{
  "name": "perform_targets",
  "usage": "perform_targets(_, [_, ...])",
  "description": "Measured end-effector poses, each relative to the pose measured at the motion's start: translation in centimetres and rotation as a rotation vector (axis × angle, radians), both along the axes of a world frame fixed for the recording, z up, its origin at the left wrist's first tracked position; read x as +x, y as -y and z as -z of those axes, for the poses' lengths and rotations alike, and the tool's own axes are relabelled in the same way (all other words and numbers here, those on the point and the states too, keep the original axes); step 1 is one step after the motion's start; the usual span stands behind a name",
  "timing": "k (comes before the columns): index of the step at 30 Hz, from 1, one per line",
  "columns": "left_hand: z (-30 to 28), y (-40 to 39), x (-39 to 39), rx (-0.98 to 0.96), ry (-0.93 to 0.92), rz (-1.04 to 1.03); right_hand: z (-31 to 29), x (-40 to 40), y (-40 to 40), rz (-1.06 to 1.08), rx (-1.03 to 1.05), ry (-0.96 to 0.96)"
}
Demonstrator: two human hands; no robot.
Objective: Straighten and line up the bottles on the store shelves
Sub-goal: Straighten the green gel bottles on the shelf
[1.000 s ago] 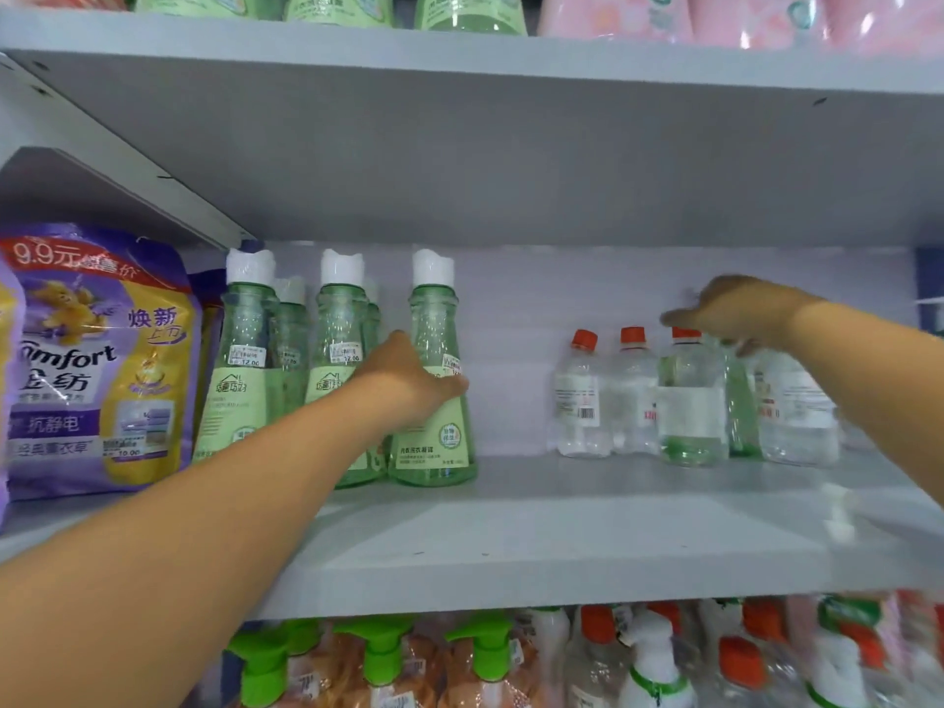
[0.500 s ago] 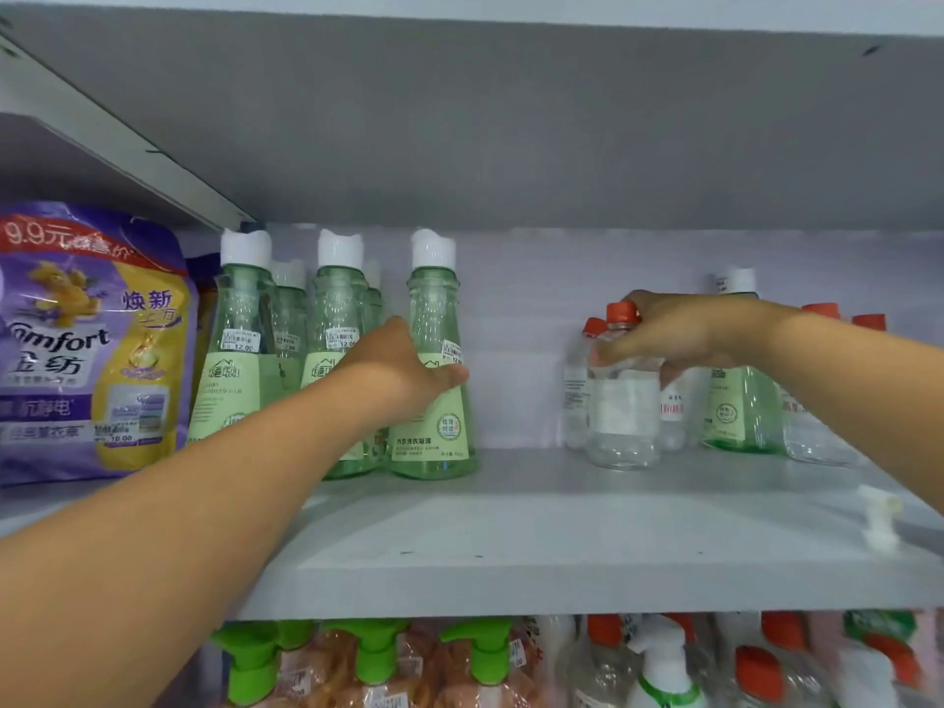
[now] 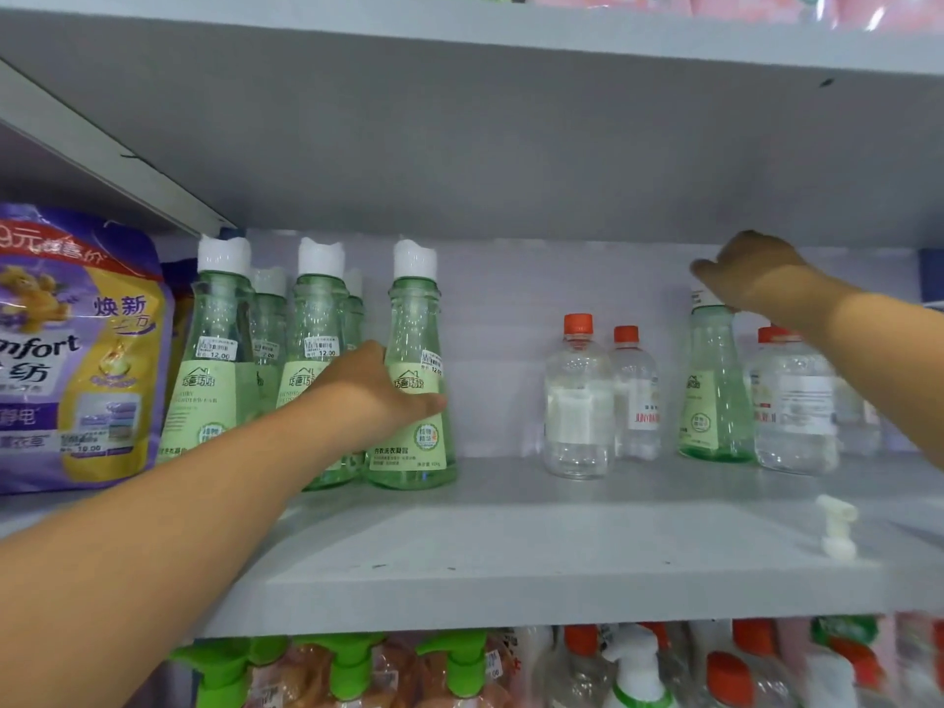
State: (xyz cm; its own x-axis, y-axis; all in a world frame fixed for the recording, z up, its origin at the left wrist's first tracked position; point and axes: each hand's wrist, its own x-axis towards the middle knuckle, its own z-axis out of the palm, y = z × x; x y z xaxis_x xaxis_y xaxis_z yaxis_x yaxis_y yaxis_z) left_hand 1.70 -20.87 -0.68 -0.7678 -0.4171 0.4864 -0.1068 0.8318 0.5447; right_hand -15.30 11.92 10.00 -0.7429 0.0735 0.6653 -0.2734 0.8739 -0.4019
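Right hand [image 3: 751, 278] rising from orange-capped bottle [image 3: 579, 401] to stray green bottle [image 3: 714, 385], gripping its cap. Left hand [image 3: 378, 390] holding end green bottle [image 3: 414, 380], steadying tidy row. Stray remaining among clear bottles.

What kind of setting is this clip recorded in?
Most likely a shop's household-goods aisle: grey tiered shelves, green bottles in rows with price stickers reading 12.00, and a purple softener pouch with a promo price banner.

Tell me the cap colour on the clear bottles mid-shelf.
Orange-red caps, clearest in the head view.
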Motion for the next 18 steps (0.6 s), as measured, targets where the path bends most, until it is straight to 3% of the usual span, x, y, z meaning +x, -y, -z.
perform_targets(7, [0.0,0.1,0.1,-0.003,0.008,0.013,2.1,-3.8,0.1,-0.069,-0.147,0.278])
perform_targets(13, [-0.1,0.6,0.0,0.018,0.032,0.047,3.0,-5.4,0.7,0.006,-0.052,0.273])
perform_targets(18, [-0.1,0.0,1.5,-0.047,0.071,0.079,1.8,1.2,1.2,-0.318,-0.091,0.377])
